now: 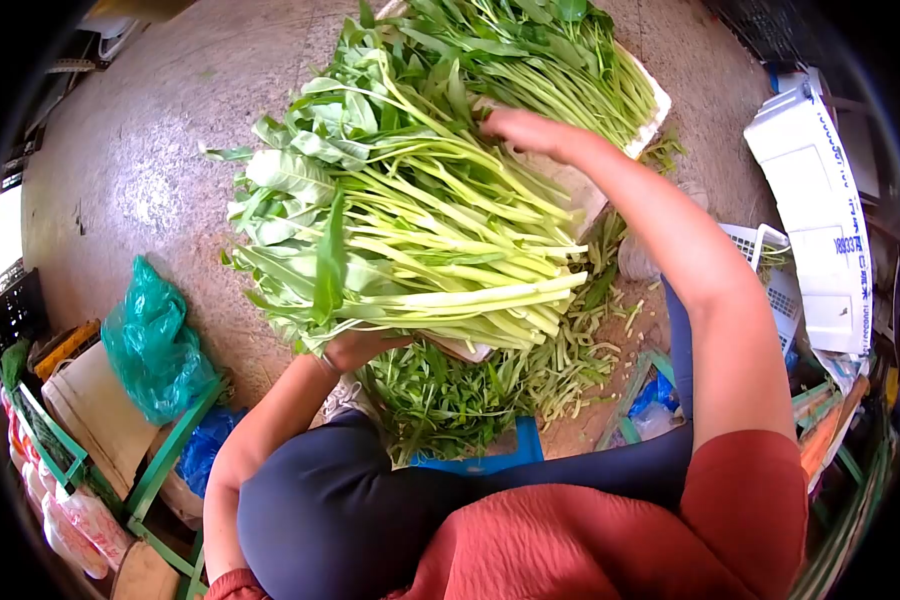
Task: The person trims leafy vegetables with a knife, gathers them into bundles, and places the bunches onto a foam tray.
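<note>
A large heap of leafy greens with long pale stems (pixel 440 240) lies in front of me, leaves to the left and cut stem ends to the right. My left hand (pixel 358 348) is under the near edge of the heap, its fingers hidden by the greens. At the far side, my right hand (pixel 515 130) reaches among the stems, with its fingertips partly covered by leaves. Beyond it, a second bundle of greens (pixel 560 75) rests on a pale tray (pixel 660 100). Loose leaves and short stem pieces (pixel 450 395) are piled below the heap.
A green plastic bag (pixel 155 340) and a green metal frame (pixel 165 455) stand at the left. White foam boxes (pixel 815 215) and a white plastic basket (pixel 782 290) are at the right. A blue object (pixel 490 462) shows beneath the trimmings, near my legs.
</note>
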Action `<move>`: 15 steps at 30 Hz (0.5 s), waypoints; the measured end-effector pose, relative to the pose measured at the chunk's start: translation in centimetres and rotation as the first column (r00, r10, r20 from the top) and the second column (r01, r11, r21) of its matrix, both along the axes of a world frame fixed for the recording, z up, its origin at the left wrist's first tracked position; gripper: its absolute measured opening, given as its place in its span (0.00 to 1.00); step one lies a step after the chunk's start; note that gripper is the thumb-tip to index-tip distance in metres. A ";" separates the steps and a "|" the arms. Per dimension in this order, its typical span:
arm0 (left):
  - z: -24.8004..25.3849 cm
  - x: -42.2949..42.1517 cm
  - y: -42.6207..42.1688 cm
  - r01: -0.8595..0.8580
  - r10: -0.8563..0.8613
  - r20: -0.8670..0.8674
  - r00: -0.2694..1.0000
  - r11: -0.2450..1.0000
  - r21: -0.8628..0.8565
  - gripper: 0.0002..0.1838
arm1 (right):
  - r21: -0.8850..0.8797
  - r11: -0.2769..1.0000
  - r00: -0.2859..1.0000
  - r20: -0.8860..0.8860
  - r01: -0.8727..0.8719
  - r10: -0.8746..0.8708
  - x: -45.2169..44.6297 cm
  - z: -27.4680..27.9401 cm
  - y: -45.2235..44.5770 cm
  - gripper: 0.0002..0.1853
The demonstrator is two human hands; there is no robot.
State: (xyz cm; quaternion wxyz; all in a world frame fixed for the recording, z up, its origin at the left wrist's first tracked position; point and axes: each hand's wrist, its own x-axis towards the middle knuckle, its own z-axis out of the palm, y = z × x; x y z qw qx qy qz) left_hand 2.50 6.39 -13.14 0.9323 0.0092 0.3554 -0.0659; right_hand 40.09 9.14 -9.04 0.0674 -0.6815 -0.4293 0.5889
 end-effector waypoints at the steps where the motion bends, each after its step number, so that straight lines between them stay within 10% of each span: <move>1: 0.0 -0.3 -0.1 -0.040 0.041 0.026 0.999 0.998 -0.040 0.28 | -0.063 0.976 0.975 -0.057 0.210 -0.214 0.4 -1.0 0.8 0.21; 6: 1.2 -0.5 0.2 -0.045 0.039 0.138 0.990 0.998 0.046 0.28 | -0.021 0.860 0.860 0.036 0.509 -0.508 0.2 -2.5 5.7 0.30; 9: 1.8 0.2 0.7 -0.099 0.097 0.142 0.985 0.995 0.005 0.30 | -0.237 0.882 0.893 -0.099 0.407 -0.438 -1.6 -3.2 8.5 0.33; 15: -1.0 0.7 0.3 -0.231 0.228 0.082 0.970 0.973 0.031 0.28 | 0.078 0.957 0.941 -0.220 0.278 -0.256 -4.6 -7.3 9.0 0.34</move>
